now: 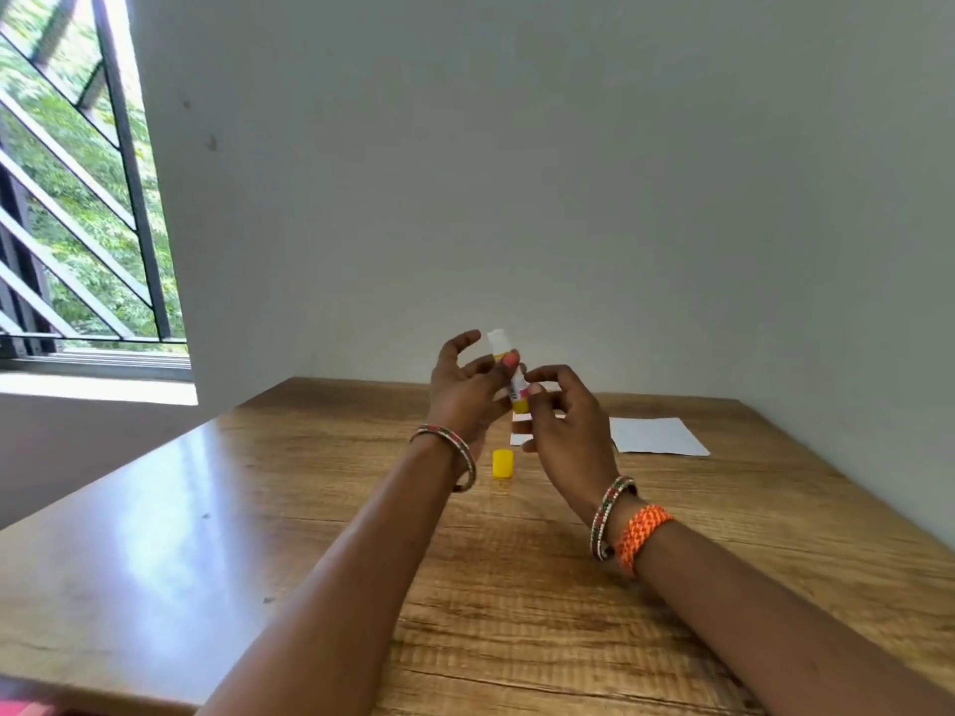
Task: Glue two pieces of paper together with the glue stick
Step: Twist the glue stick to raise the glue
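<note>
The glue stick (509, 372) was held upright above the far middle of the wooden table (320, 514), its white glue end showing at the top and its yellow base at the bottom. The left hand (467, 390) grasped the upper part of the tube between thumb and fingers, with the other fingers spread loosely. The right hand (560, 426) pinched the yellow base with its fingertips (535, 389). The stick was uncapped: its yellow cap (503, 464) stood on the table just below the hands, apart from both. Behind the hands lay a small white piece of paper (521, 428), mostly hidden by the right hand. A larger white sheet (659, 435) lay flat on the table to the right, near the wall (517, 173). Beaded bangles (455, 452) circled the left wrist; 1 orange woven band (641, 537) sat beside more bangles on the right wrist. A barred window (77, 188) stood at the far left.
</note>
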A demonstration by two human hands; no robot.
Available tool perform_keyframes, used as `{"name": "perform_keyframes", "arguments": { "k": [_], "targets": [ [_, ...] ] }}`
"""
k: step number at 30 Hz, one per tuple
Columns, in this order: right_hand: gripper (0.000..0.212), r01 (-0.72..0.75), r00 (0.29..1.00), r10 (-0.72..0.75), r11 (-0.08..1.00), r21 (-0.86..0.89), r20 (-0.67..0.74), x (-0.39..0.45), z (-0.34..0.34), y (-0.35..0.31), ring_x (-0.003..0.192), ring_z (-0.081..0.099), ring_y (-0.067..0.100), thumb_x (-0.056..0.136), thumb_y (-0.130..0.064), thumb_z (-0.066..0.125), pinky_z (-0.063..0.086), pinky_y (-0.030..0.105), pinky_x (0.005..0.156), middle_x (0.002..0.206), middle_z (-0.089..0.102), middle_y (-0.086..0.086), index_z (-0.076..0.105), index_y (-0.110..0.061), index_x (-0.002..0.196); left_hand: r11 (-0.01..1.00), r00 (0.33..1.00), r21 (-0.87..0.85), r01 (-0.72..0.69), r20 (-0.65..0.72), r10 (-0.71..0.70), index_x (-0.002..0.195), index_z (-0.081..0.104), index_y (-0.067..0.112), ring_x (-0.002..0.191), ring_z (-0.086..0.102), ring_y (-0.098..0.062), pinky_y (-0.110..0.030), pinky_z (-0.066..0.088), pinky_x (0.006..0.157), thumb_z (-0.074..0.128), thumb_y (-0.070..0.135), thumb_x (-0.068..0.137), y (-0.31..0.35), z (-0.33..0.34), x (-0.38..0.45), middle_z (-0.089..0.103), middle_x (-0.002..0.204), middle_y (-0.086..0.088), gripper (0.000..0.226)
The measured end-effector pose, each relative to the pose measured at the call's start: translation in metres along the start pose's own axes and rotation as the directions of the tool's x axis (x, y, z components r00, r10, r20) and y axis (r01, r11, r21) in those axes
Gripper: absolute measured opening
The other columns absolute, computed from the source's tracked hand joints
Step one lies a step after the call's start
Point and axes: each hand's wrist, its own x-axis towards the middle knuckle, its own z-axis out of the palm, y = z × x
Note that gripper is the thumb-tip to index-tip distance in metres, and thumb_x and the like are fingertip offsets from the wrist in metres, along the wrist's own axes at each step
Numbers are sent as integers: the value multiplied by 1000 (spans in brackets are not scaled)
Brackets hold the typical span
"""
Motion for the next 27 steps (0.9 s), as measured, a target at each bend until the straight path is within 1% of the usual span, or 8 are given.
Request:
{"name": "perform_keyframes", "arguments": {
  "k": [2, 5, 8, 12, 17, 19, 22, 27],
  "targets": [
    [11, -160, 987, 158, 973, 166, 24, -1, 2, -6, 65, 70, 16, 96, -24, 48, 59, 32, 57, 84, 69, 6, 55, -17, 100, 999, 1000, -48, -11, -14, 10, 121, 40, 16, 82, 65, -22, -40, 54, 72, 63, -3, 81, -4, 8, -4, 65, 93, -12, 50],
    [12, -381, 921, 374, 799, 465, 111, 1, 2, -11, 63, 66, 18, 94, -19, 54, 58, 30, 61, 78, 65, 10, 51, -8, 98, 997, 997, -74, -30, -69, 25, 124, 38, 15, 83, 64, -24, -36, 53, 74, 65, 0, 81, -5, 10, -4, 67, 91, -14, 53],
    [10, -400, 908, 385, 680, 614, 165, 0, 3, -14, 63, 62, 18, 90, -7, 57, 57, 29, 65, 75, 62, 11, 50, -7, 97, 997, 993, -14, -81, -89, 79, 124, 40, 19, 91, 67, -24, -37, 52, 88, 69, 4, 79, -3, 8, -2, 69, 103, -19, 56],
    [10, -341, 932, 338, 703, 624, 129, -2, 3, -15, 62, 59, 15, 89, -6, 58, 55, 28, 62, 73, 60, 9, 50, -9, 94, 994, 994, 22, -106, -32, 106, 129, 40, 25, 104, 65, -25, -43, 46, 100, 71, 6, 76, 1, 7, -3, 68, 108, -17, 65],
    [4, -348, 935, 301, 671, 655, 188, -1, 2, -17, 58, 55, 14, 94, -11, 51, 53, 26, 57, 68, 55, 6, 49, -10, 92, 992, 989, -39, -116, 93, 119, 139, 32, 24, 99, 64, -20, -38, 43, 95, 62, 5, 83, 7, 5, -6, 74, 81, 5, 66],
    [11, -380, 925, 281, 630, 678, 257, -1, 2, -20, 55, 54, 13, 97, -18, 46, 52, 25, 55, 65, 51, 4, 50, -8, 94, 991, 984, -97, -96, 143, 109, 140, 32, 23, 97, 65, -19, -44, 39, 102, 59, 8, 84, 12, 1, -4, 75, 83, 5, 64],
    [38, -449, 893, 289, 634, 630, 345, -1, -2, -25, 52, 51, 12, 100, -36, 32, 49, 25, 53, 58, 46, 2, 56, -10, 89, 986, 975, -157, -52, 204, 83, 141, 33, 21, 88, 69, -14, -39, 46, 92, 55, 5, 87, 15, -1, -4, 73, 91, 1, 61],
    [48, -453, 891, 351, 741, 495, 289, 1, -4, -20, 49, 51, 13, 100, -43, 27, 43, 26, 51, 54, 51, 0, 56, -12, 78, 992, 970, -108, -61, 226, 84, 140, 34, 23, 93, 68, -17, -44, 43, 98, 56, 4, 85, 13, 2, -6, 71, 99, -2, 62]
  ]
}}
